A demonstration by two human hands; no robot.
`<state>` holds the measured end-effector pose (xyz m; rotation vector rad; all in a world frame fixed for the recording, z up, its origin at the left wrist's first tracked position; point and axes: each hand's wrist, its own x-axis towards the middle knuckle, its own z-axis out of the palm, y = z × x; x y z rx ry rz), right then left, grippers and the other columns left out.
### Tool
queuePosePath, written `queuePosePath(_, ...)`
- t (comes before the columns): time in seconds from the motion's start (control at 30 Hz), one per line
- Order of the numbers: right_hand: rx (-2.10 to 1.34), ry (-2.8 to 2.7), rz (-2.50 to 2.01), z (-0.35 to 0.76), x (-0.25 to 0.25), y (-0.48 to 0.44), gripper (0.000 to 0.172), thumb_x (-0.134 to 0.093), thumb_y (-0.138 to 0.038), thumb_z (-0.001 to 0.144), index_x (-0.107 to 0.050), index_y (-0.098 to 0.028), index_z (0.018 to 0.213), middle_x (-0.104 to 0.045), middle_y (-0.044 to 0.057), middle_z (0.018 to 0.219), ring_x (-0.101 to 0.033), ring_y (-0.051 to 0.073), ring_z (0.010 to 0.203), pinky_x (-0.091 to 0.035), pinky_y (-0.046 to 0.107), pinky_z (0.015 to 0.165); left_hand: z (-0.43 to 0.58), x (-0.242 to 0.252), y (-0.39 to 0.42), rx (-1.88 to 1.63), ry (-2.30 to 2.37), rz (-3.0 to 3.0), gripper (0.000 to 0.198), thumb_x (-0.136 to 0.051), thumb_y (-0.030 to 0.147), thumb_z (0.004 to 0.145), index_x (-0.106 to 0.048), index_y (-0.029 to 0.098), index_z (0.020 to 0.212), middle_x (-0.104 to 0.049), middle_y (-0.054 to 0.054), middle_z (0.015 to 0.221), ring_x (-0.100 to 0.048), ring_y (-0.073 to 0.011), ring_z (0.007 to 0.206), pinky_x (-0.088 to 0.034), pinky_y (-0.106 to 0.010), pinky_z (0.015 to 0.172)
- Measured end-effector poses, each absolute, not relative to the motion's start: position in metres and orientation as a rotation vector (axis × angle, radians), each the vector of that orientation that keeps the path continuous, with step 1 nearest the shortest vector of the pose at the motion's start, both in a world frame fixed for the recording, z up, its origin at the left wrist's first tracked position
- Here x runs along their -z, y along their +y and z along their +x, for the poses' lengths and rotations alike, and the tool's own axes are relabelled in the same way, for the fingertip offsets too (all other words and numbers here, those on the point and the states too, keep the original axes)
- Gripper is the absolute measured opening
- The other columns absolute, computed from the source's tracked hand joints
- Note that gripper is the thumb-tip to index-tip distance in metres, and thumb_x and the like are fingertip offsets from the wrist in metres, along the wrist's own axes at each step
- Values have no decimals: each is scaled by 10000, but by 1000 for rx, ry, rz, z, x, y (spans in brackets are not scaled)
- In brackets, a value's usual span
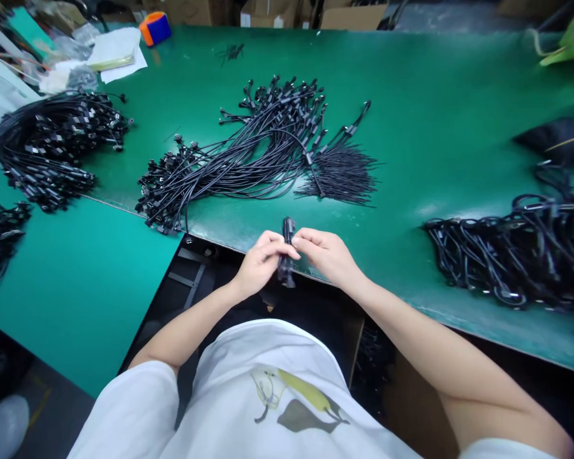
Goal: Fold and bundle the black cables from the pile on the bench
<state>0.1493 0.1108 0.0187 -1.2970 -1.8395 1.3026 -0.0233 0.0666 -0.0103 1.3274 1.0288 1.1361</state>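
At the table's front edge, my left hand (263, 260) is closed around a short black bundled cable (288, 228), held roughly upright. My right hand (326, 252) pinches at the bundle's right side, thumb and forefinger pressed together near its middle; whether a tie is between those fingers is too small to see. Just beyond my hands lies a fan of thin black cable ties (347, 172). Left of the ties spreads a pile of loose black cables (239, 166) with connectors at both ends.
Coiled black cables (516, 248) lie in a row at right, beside a black bag (559, 141). More cables (62, 143) are heaped at left. Papers (117, 51) and an orange and blue tape roll (155, 29) sit far left on the green table (435, 115).
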Motion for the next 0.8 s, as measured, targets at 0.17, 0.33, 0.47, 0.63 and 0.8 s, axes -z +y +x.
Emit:
queuePosePath(0.17,-757,-2191,-1147,156,-25,89,297,-429,-315,940,-546,-172,708,-580,26,715,-477,120,667,-337,243,647,-25,12,70,-886,1019,1432,221,-548,212,848,-769,205,866,-652,-63,900,-582,-191,893,-461,-329,891)
queuePosePath(0.33,-877,-2407,-1032,155,-11,74,280,-428,-265,945,-565,-172,719,-609,19,712,-492,115,638,-314,233,616,-29,-10,76,-1028,924,1236,243,-534,266,874,-761,182,847,-670,-71,911,-588,-177,855,-469,-305,832)
queuePosePath(0.47,-890,-2132,-1279,166,-12,96,319,-473,-290,924,-487,-166,630,-547,-3,645,-456,102,604,-303,237,614,-23,-10,63,-759,834,1477,226,-555,271,875,-762,193,825,-660,-71,871,-587,-181,838,-461,-327,856)
queuePosePath(0.63,-1182,-2069,-1109,168,-32,99,314,-456,-270,941,-586,-167,674,-643,8,717,-566,114,698,-371,231,696,-13,21,64,-776,956,1109,440,-465,525,924,-673,146,840,-625,-57,793,-538,-141,706,-443,-290,727)
queuePosePath(0.8,-1198,-2125,-1011,166,-34,84,303,-458,-247,955,-636,-169,722,-679,13,759,-593,111,710,-384,221,710,-29,4,76,-588,786,866,640,-465,748,835,-644,133,839,-631,-64,764,-566,-140,683,-459,-282,688)
